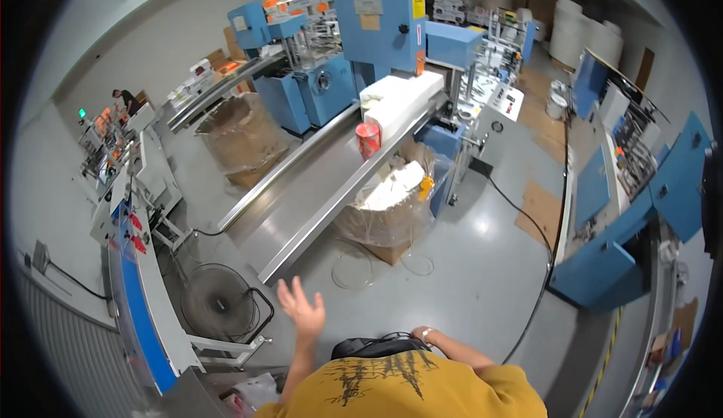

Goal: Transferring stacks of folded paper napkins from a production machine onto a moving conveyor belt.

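Standing by the long belt, hands empty.

My left hand [301, 309] is up and spread wide, holding nothing. My right hand [422, 334] rests by my waist; I think it's curled, but can't tell. The metal conveyor [301, 199] with a red can [367, 139] lies ahead; reaching it means stepping closer.

The left hand [301, 309] is raised at lower centre of the frame, fingers spread, holding nothing. The right hand [422, 334] rests against a dark bag [376, 345] at the person's chest. A steel conveyor [316, 184] runs diagonally to upper centre, carrying a red can [368, 139] beside white stacks [399, 98]. A floor fan [218, 303] stands at lower left.
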`<action>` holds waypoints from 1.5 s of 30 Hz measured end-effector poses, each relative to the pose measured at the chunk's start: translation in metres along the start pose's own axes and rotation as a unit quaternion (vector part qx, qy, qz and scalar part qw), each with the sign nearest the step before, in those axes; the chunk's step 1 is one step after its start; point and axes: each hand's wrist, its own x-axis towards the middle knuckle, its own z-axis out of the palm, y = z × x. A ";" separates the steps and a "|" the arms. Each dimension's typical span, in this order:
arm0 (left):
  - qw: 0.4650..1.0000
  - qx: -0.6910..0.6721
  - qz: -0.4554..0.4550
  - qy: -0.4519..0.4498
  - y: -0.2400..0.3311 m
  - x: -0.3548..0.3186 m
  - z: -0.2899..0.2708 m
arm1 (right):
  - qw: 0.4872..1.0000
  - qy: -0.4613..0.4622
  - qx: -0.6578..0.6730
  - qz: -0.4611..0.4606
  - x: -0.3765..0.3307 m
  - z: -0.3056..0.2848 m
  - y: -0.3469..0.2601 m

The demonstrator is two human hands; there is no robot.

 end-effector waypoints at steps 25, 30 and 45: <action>0.995 -0.024 0.080 0.061 0.134 0.223 0.222 | 0.978 0.106 0.178 -0.002 0.027 -0.110 0.190; 0.997 -0.029 0.003 0.072 0.110 0.267 0.251 | 0.975 0.115 0.190 -0.019 0.060 -0.144 0.223; 0.968 0.090 -0.095 0.213 0.075 0.275 0.294 | 0.965 0.120 0.167 0.163 0.017 -0.285 0.355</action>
